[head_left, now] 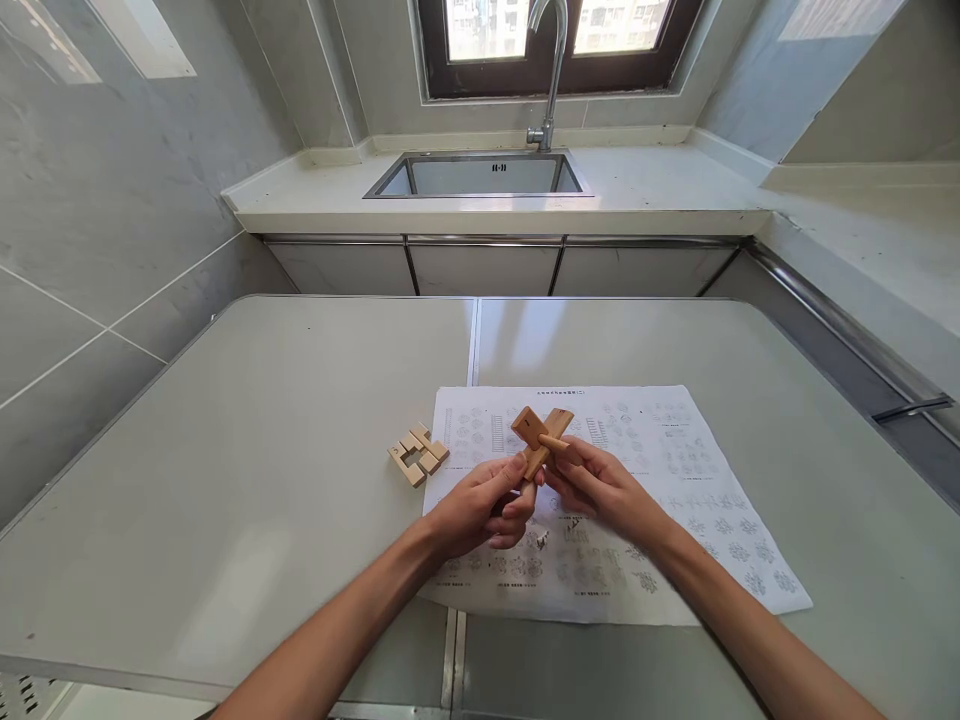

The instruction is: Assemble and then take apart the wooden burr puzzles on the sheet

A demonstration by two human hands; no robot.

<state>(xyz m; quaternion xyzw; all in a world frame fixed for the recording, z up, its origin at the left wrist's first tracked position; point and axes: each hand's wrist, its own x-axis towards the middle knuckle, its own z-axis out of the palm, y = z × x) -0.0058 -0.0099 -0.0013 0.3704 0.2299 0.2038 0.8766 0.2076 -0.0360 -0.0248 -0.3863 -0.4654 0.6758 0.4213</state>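
At the table (pixel 225 450), the left hand (pixel 480 510) and right hand (pixel 600 485) each pinched the crossed bars (pixel 541 435) above the sheet (pixel 675 480); a slack pinch could have dropped one.

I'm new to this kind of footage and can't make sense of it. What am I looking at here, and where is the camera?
There is no machine: these are a person's two bare arms, filmed by one camera worn on the head, looking forward and down. The left hand and right hand together grip a crossed wooden puzzle, a few wooden sticks slotted together. On the grey table lies a printed sheet of small diagrams, and just beside its left edge a cluster of loose wooden pieces. Behind are a sink, a tap and a window.
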